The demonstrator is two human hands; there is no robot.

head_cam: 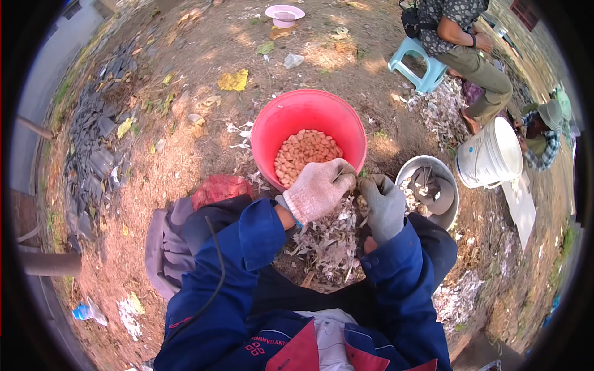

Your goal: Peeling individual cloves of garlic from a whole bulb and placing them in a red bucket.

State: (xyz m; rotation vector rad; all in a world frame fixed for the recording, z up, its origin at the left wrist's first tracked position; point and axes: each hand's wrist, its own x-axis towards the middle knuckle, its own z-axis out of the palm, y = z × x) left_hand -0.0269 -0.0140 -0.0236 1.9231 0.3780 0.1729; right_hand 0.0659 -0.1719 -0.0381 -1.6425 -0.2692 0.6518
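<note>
Both hands wear pale knit gloves and meet just past the near rim of a red plastic bucket (308,99). Peeled garlic cloves (306,150) cover the bucket's bottom. My left hand (322,188) is beside the rim, its thumb and fingertips pinched together. My right hand (383,204) is close to its right, fingers curled; something small and brownish shows beneath the fingertips, too hidden to identify. Papery garlic skins (327,241) lie heaped on the ground below the hands. To the right, a metal basin (454,185) holds garlic pieces and a dark rounded object.
A red mesh bag (222,189) lies left of the bucket. Beyond the basin stands a white bucket (485,153). One person sits on a light blue plastic stool (420,62); another, in a hat, is farther right. A pink basin (284,15) lies ahead. Dark debris covers ground at left.
</note>
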